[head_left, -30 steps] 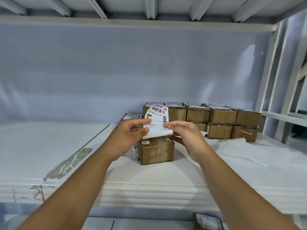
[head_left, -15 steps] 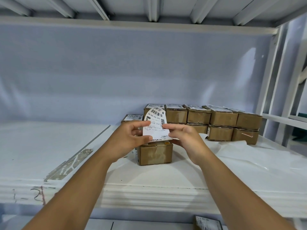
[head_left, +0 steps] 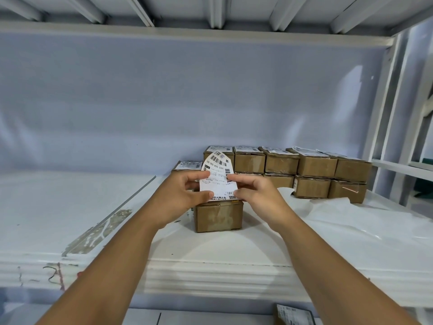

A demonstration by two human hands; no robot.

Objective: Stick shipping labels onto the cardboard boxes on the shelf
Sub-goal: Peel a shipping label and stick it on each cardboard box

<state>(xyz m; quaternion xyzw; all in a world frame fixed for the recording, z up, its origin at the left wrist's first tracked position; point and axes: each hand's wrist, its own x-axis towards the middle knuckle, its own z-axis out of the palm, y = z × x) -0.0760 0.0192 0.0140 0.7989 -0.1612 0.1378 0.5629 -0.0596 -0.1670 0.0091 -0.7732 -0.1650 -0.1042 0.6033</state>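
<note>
A white shipping label [head_left: 218,174] with barcodes stands upright and curled just above a small cardboard box [head_left: 219,216] on the white shelf [head_left: 70,207]. My left hand [head_left: 181,195] pinches the label's left edge. At the right edge my right hand [head_left: 254,193] pinches it between thumb and fingers. The label's lower edge sits at the box's top; whether it touches is unclear. Behind, a two-high row of labelled cardboard boxes [head_left: 316,165] lines the back wall, and another labelled box [head_left: 187,165] shows behind my left hand.
Crumpled white backing paper [head_left: 351,219] lies on the shelf to the right. White rack uprights [head_left: 384,113] stand at the right. Below the shelf's front edge, a labelled box [head_left: 295,315] shows at the bottom. A scuffed strip [head_left: 100,228] marks the shelf's left part.
The label has come down slightly toward the box top and both hands shifted with it. The view moved a little.
</note>
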